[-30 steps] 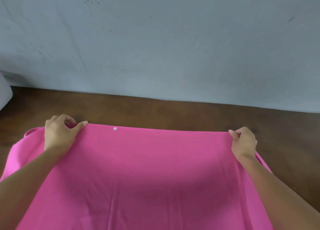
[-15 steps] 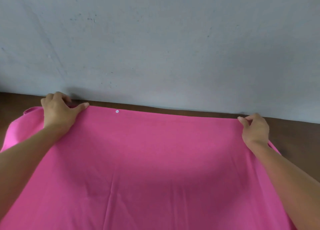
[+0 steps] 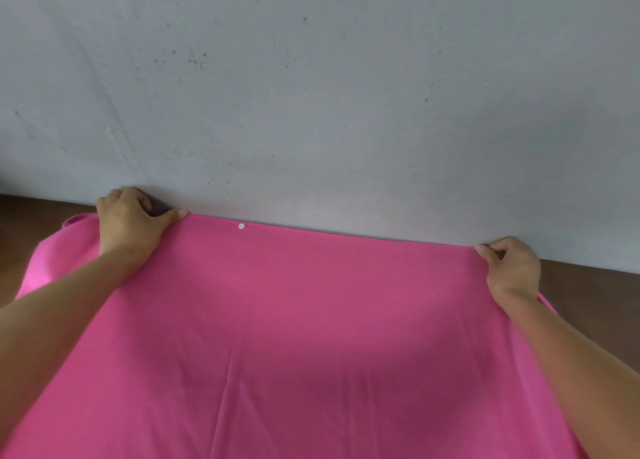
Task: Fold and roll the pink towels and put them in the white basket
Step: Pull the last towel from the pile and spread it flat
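Where the grey wall (image 3: 311,95) meets the brown desk (image 3: 588,278), the pink towel (image 3: 311,337) is stretched between both hands, and its far edge is seen against the foot of the wall. The left hand (image 3: 128,223) grasps this edge near the left corner, thumb on top. The right hand (image 3: 512,268) pinches the far right corner. A small white dot (image 3: 241,226) sits on the towel just beside the far edge, nearer the left hand.
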Demonstrator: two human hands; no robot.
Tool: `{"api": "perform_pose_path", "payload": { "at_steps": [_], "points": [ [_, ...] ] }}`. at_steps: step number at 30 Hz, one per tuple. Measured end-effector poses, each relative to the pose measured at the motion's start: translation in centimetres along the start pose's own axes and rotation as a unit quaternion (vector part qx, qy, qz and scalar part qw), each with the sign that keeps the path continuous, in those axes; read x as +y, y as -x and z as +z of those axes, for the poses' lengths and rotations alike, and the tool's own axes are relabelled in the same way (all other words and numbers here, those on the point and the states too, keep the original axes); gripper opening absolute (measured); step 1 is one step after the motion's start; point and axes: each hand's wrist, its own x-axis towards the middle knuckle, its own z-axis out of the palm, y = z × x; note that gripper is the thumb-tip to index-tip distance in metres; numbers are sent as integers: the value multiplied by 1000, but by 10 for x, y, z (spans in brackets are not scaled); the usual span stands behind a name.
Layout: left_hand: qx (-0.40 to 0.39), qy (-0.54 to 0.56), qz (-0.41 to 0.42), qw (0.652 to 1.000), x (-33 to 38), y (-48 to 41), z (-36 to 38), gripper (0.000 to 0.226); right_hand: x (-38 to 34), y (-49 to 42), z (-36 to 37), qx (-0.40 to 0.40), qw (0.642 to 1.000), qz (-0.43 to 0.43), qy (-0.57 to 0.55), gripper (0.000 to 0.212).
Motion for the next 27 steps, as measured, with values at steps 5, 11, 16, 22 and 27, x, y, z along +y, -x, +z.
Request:
{"api": "perform_pose_path", "payload": {
  "at_steps": [5, 11, 16, 22, 27],
  "points": [
    [-30, 0, 17, 999, 0, 2, -9, 41, -11, 9, -12, 9, 995, -13, 98, 30],
    [-62, -8, 55, 997, 2, 24, -38, 27, -29, 27, -28, 6, 989, -94, 113, 31],
    [-52, -17, 53, 997, -10, 53, -74, 21, -75, 63, -25, -52, 981, -181, 48, 26],
    [-76, -71, 43, 994, -42, 83, -120, 24, -146, 133, -11, -147, 954, -257, -46, 20],
    [-105, -88, 4, 991, -69, 72, -137, 48, -196, 207, 15, -218, 930, -285, -81, 18]
  ]
}}
